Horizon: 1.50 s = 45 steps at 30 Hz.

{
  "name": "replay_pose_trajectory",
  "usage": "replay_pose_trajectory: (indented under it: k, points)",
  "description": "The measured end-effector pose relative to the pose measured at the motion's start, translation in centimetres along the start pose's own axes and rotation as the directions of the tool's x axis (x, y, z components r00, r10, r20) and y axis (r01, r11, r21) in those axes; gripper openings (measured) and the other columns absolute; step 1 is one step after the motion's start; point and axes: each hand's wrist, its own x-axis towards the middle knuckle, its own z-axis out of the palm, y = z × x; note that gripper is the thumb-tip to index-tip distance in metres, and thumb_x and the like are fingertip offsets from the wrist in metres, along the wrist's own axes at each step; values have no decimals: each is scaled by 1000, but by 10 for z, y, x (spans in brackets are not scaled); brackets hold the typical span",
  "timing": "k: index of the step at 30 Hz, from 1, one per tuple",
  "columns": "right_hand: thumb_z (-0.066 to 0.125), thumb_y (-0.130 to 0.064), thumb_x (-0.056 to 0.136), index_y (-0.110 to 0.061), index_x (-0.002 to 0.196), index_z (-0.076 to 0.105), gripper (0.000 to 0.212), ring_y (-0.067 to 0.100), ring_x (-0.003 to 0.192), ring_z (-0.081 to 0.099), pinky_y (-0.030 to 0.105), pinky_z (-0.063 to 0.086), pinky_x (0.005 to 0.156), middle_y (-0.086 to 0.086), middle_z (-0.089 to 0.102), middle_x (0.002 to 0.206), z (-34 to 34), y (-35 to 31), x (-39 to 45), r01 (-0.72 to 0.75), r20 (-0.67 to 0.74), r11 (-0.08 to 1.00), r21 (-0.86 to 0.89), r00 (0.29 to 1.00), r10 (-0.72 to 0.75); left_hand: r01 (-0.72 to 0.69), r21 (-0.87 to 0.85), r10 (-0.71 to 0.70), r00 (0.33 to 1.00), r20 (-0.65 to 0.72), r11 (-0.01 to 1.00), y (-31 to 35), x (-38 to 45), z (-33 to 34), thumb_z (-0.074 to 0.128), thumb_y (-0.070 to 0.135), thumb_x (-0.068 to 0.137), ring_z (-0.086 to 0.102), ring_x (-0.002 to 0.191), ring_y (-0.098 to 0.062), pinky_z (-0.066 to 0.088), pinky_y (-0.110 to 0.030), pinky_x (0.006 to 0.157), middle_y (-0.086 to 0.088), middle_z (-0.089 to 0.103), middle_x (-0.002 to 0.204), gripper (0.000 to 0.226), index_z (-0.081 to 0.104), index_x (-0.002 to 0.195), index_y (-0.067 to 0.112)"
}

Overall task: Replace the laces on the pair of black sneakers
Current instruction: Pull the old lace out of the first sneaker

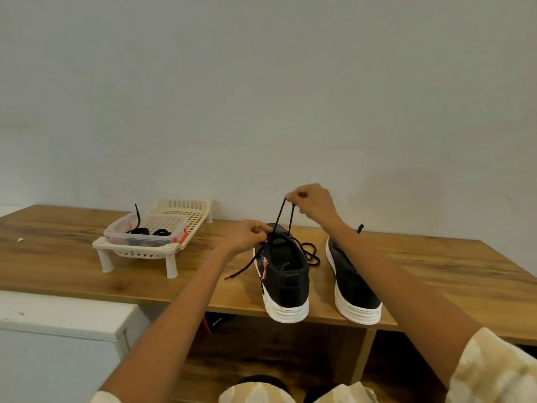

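Two hands, left (247, 235) and right (312, 203), pinch lace (286, 216); tray (151, 248) sits aside.

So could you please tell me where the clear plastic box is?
In the head view it sits left of the shoes, on the cream rack at the table's left; the clear plastic box holds black laces.

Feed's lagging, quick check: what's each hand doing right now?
Left hand: fingers pinch the lace at the left sneaker.
Right hand: pinches the raised lace loop.
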Motion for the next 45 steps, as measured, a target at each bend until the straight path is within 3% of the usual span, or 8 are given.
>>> replay_pose_trajectory:
  k: [8,13,19,27,31,39,42,45]
  points:
    - [58,-22,95,-5,95,62,18,13,67,64,22,54,63,4,65,85,-3,13,-4,-180,140,718,673,983,116,-71,219,75,997,-11,973,25,13,13,65,25,87,61,88,-17,46,-23,70,-2,66,88,12,71,89,14]
    - [62,-23,91,-13,99,63,12,14,69,64,23,56,65,6,66,87,10,32,-19,-101,134,894,436,990,47,-126,-185,63,947,-316,975,57,12,-8,68,27,86,59,67,-12,48,-22,66,3,68,78,15,71,91,14]
    - [64,-30,90,-11,100,69,22,11,61,60,18,52,61,-1,66,72,30,21,-27,-85,201,935,343,979,16,-68,-481,0,990,-141,874,122,10,-24,66,38,87,57,69,-11,45,-26,71,8,68,85,21,69,91,17]
    - [56,-12,95,-6,87,63,12,17,54,55,23,50,51,8,59,65,5,34,-15,-324,125,562,761,924,363,-75,102,96,971,-217,992,59,16,-10,65,23,87,63,85,-21,50,-33,81,-7,71,94,21,73,97,6]
    - [53,-6,94,-6,78,55,16,19,57,57,26,51,52,9,59,69,7,58,-6,-472,171,635,611,863,476,-142,374,133,990,52,917,33,11,-2,59,7,89,58,108,-19,43,-26,89,-9,64,115,24,68,112,9]
    - [48,-3,95,8,124,44,32,36,103,58,38,55,77,26,50,111,-4,66,6,-546,153,706,452,827,541,-247,466,253,966,51,849,18,13,10,58,14,92,55,106,-20,38,-20,83,-9,61,112,20,68,109,8]
    - [45,-16,98,1,79,58,29,29,69,61,33,49,63,18,54,71,-13,63,4,-407,163,911,-63,896,412,-196,314,239,965,-105,929,8,14,17,55,15,94,57,95,-16,42,-23,82,-6,63,107,16,66,102,8]
    - [46,-28,99,9,97,67,43,28,67,55,30,43,60,23,63,80,-7,53,2,-127,191,965,-229,966,172,-23,-184,-28,964,-266,983,1,15,24,45,14,99,65,83,-20,54,-34,80,-10,63,105,15,58,103,8]
